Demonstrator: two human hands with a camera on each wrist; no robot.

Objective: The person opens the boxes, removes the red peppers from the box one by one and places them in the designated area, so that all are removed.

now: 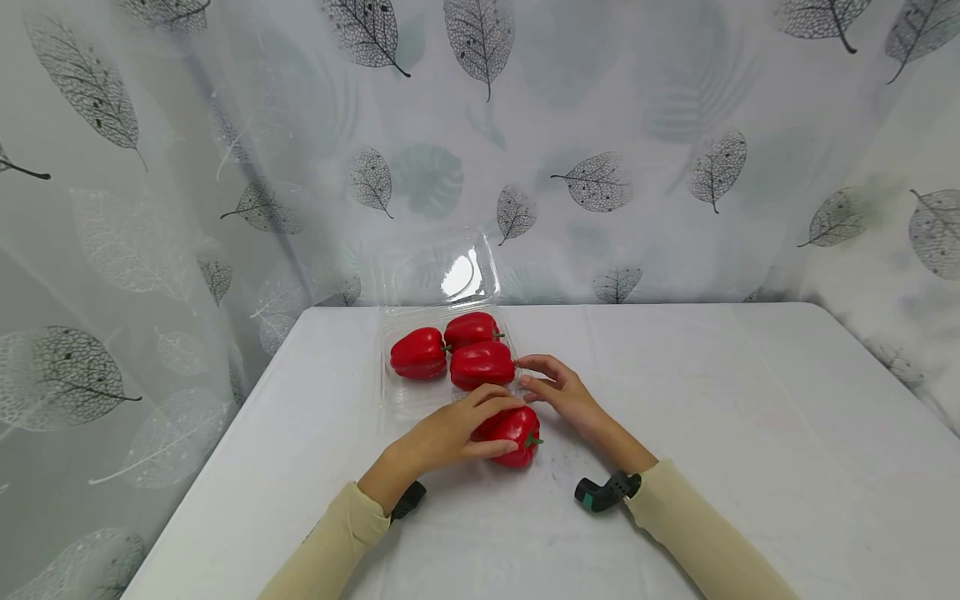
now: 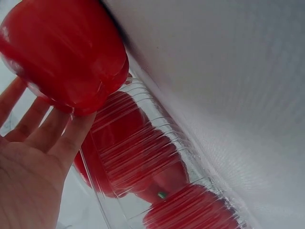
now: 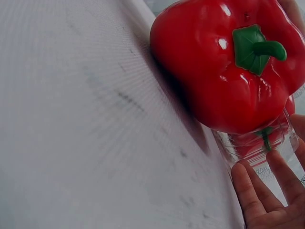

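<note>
A red bell pepper [image 1: 517,429] with a green stem lies on its side on the table, just in front of a clear plastic clamshell box [image 1: 408,400]. My left hand [image 1: 453,429] holds this pepper, with fingers over its top and far side and the thumb along its near side. Three more red bell peppers [image 1: 417,354] sit inside the box. At the box's right edge is my right hand [image 1: 566,396], fingers extended. In the right wrist view its fingertips [image 3: 243,179] are right at the clear wall, below the loose pepper's green stem [image 3: 252,50].
The box's clear lid [image 1: 438,271] stands raised at the back, against a leaf-patterned curtain [image 1: 630,108]. A white cloth covers the table [image 1: 712,400]. Dark wrist straps with cameras [image 1: 606,492] sit by the sleeves.
</note>
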